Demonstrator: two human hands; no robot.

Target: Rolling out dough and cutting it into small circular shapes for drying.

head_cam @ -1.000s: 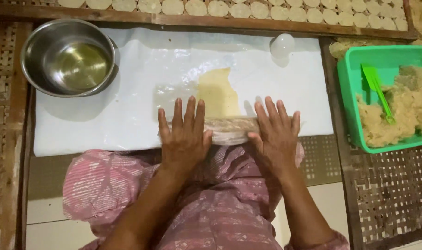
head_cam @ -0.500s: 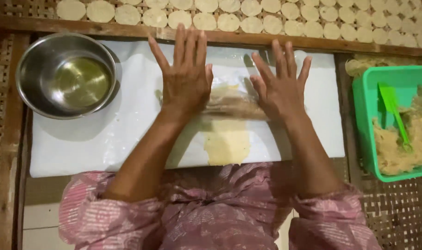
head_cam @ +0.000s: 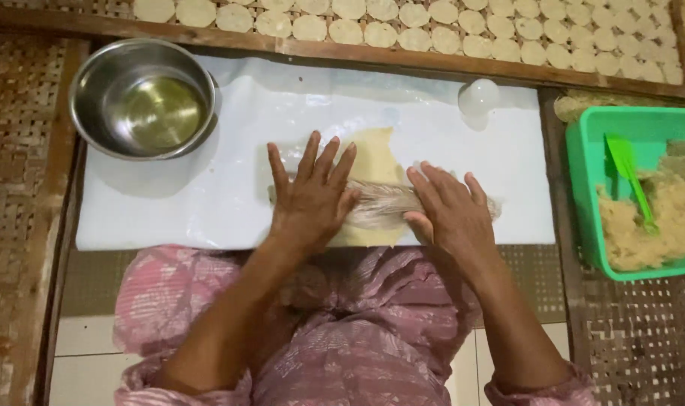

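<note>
i see board [head_cam: 207, 203] centre, bowl [head_cam: 143, 98] on its far left corner. roller [head_cam: 384, 203] lies across dough sheet [head_cam: 376, 154] mid-board, left hand [head_cam: 312, 199] and right hand [head_cam: 451, 214] flat on it. tub [head_cam: 583, 162] right, probably dough inside, spatula [head_cam: 628, 173] in it. rack of discs [head_cam: 462, 22] behind.

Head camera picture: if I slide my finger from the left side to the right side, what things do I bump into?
Steel bowl → left hand → clear rolling pin → right hand → green tub of crumbly dough.
</note>
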